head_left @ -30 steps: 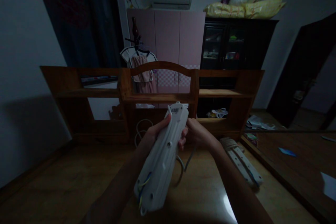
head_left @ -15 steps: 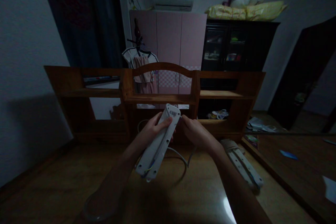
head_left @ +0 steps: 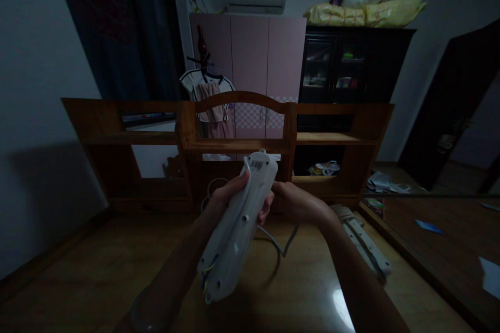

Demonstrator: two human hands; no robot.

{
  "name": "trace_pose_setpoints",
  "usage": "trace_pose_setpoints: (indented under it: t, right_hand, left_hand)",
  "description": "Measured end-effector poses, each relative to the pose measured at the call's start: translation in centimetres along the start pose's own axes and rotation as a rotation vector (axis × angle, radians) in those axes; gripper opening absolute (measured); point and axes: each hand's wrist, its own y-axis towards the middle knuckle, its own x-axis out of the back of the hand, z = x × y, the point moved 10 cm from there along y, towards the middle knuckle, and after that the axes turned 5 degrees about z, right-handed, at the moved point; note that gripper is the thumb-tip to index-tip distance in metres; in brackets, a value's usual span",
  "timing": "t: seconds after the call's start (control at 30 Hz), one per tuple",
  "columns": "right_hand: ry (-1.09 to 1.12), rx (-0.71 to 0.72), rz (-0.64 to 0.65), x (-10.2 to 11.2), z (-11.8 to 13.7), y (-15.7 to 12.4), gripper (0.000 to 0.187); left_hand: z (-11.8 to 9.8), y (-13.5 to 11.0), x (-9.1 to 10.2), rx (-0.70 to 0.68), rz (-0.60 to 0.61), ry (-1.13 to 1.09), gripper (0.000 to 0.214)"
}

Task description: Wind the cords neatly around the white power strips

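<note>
A white power strip (head_left: 244, 223) is tilted over the desk, its underside with screw holes and a barcode label facing me. My left hand (head_left: 230, 192) is wrapped round it, thumb on the near face and fingertips at its right edge. A white cord (head_left: 247, 166) runs lengthwise along the strip and bends at its top end. My right hand (head_left: 295, 202) is closed just right of the strip; the cord hangs in a loop below it, though its grip is partly hidden. Another power strip (head_left: 365, 244), cord wound at its far end, lies on the desk to the right.
A wooden shelf unit (head_left: 238, 145) stands across the back of the desk (head_left: 117, 265). Right of a raised edge is a brown surface with a blue packet (head_left: 428, 226) and white paper (head_left: 490, 277). Wardrobes and a door are farther off.
My left hand has brought the power strip nearer and turned it slightly more upright. A length of cord now shows under my left thumb. My right hand has moved slightly right and down.
</note>
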Motion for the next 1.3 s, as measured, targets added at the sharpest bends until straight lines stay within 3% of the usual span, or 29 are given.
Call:
trace_pose_setpoints:
  t: [0.2,0.33,0.53,0.67,0.77,0.83,0.9,1.0,1.07,1.2,1.3]
  right_hand:
    - [-0.020,-0.012,-0.108,2.0,-0.4,-0.7,0.030]
    - [-0.102,-0.023,-0.109,2.0,0.0,-0.8,0.028]
    - [-0.243,-0.077,-0.211,3.0,0.5,-0.6,0.022]
    - [-0.299,-0.167,-0.143,2.5,-1.6,-0.6,0.019]
    - [-0.349,-0.218,-0.128,3.2,-2.7,-1.2,0.019]
    - [-0.361,-0.187,-0.143,3.9,-2.0,-1.6,0.021]
    - [-0.353,-0.104,-0.184,4.6,-0.2,-2.0,0.022]
    - [-0.345,0.032,-0.247,4.8,3.3,-2.4,0.023]
    - [-0.337,0.101,-0.258,4.3,5.2,-2.6,0.022]
    - [-0.266,0.227,-0.285,3.9,7.3,-3.1,0.017]
    - [-0.189,0.268,-0.376,5.2,7.0,-3.5,0.018]
  left_hand:
    - [-1.7,-0.5,2.6,-0.054,-0.150,0.129,0.039]
    - [-2.7,-0.4,5.8,-0.084,-0.236,0.196,0.039]
    - [-3.3,-0.3,9.8,-0.124,-0.403,0.514,0.046]
    - [-4.7,-1.2,10.7,-0.200,-0.603,0.887,0.046]
    - [-6.9,-3.0,11.5,-0.235,-0.881,1.306,0.047]
    - [-7.8,-4.1,12.5,-0.164,-1.063,1.551,0.052]
    - [-8.0,-4.3,13.7,-0.067,-1.134,1.725,0.054]
    - [-6.8,-3.1,14.3,0.030,-1.027,1.864,0.046]
    - [-5.5,-2.1,13.7,0.051,-0.930,1.908,0.041]
    - [-2.5,-0.2,10.7,0.096,-0.721,1.952,0.036]
    - [-0.5,0.8,8.1,0.130,-0.525,1.974,0.039]
